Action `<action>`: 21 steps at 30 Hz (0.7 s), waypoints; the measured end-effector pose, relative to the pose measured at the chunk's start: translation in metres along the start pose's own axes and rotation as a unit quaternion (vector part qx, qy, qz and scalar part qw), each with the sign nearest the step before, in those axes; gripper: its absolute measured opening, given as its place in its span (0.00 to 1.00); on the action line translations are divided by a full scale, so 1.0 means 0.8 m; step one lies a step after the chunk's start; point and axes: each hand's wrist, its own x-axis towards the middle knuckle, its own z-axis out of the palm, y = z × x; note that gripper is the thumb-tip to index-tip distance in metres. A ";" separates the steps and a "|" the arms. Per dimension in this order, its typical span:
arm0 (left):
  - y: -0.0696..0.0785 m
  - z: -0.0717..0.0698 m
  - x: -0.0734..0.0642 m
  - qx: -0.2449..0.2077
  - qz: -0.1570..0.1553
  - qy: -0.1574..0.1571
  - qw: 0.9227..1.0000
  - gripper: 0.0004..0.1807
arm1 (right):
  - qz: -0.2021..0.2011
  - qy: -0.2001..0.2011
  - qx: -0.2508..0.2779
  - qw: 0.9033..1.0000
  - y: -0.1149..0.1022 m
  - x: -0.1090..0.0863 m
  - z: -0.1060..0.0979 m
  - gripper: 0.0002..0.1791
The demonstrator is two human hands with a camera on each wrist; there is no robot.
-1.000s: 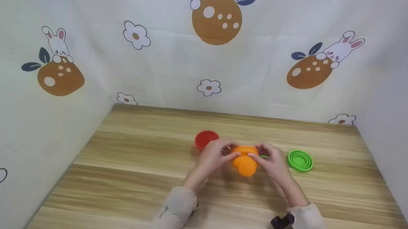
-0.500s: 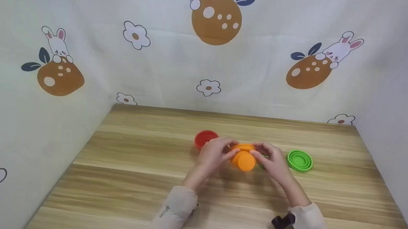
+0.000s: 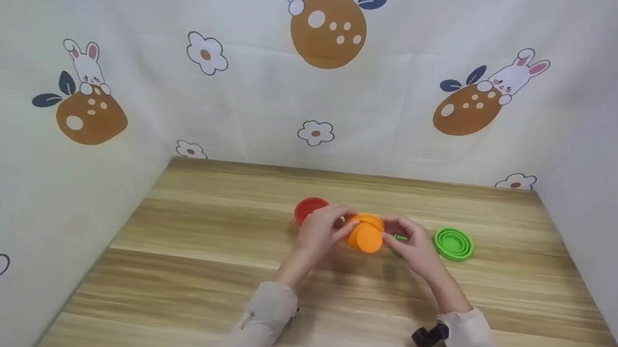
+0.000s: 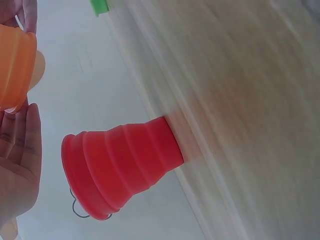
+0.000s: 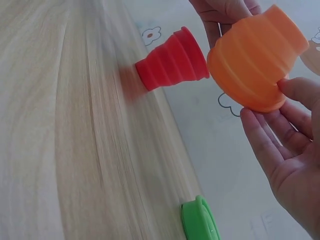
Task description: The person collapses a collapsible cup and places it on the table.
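Note:
Both hands hold an orange collapsible cup (image 3: 368, 239) above the table, its round base turned toward the head camera. My left hand (image 3: 320, 231) grips its left side, thumb in front. On the other side, my right hand (image 3: 414, 242) pinches the cup near its wide rim. In the right wrist view the orange cup (image 5: 257, 60) is tilted, its ribbed wall extended. A red collapsible cup (image 4: 122, 165) stands upright and extended behind the left hand, which partly covers it in the head view. To the right lies a green collapsible cup (image 3: 454, 244), folded flat in rings.
A small green piece (image 3: 399, 238) shows beneath the right hand's fingers, mostly hidden. The wooden table (image 3: 193, 286) ends at a patterned cloth wall (image 3: 247, 118) at the back and sides. A black device (image 3: 429, 336) sits by the right sleeve.
The orange cup has shifted slightly left and away, and its base has tilted up toward the head camera. Both hands keep hold of it. The red and green cups stay put.

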 end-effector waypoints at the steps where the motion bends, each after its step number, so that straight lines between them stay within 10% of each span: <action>1: 0.000 0.000 0.000 0.002 -0.002 0.000 1.000 0.14 | 0.002 0.008 -0.006 1.000 0.000 0.000 0.001 0.18; 9: -0.003 0.002 -0.002 -0.008 -0.001 -0.008 1.000 0.14 | 0.011 0.067 -0.059 0.996 -0.004 0.000 0.011 0.14; 21: -0.012 0.000 -0.005 -0.174 0.023 -0.097 0.980 0.17 | 0.012 0.110 -0.098 0.989 -0.005 0.000 0.015 0.13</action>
